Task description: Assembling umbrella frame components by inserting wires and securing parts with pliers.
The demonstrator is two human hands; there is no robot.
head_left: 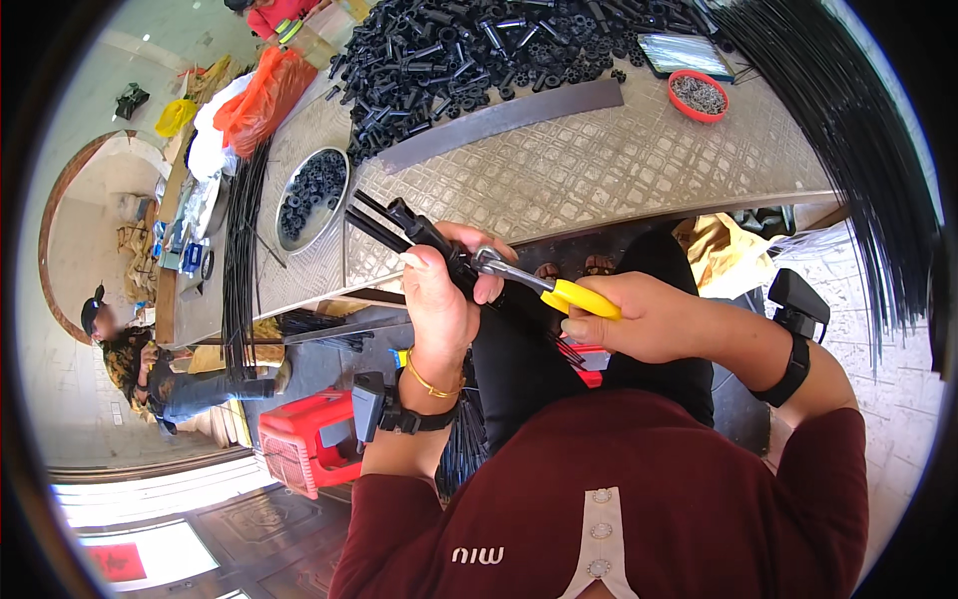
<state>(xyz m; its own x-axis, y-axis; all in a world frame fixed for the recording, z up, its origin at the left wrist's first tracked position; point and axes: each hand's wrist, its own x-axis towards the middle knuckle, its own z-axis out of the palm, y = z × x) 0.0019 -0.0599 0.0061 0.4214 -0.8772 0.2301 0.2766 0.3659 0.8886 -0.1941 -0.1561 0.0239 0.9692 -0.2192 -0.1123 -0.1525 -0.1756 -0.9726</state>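
Note:
My left hand (442, 290) is closed around a bundle of black rods (377, 222) and a black tubular plastic part (419, 228), held above my lap. In my closed right hand (639, 317) are yellow-handled pliers (584, 299). Their metal head (488, 261) reaches the black part by my left fingertips; whether the jaws grip anything there is too small to tell. My left fingers cover the lower end of the bundle.
Across the patterned table (559, 160) lie a heap of black plastic parts (449, 60), a metal strip (499, 125), a bowl of black pieces (334, 220) and a red dish of small metal bits (699, 97). Long black rods (838, 110) hang right. A person (125, 339) stands left.

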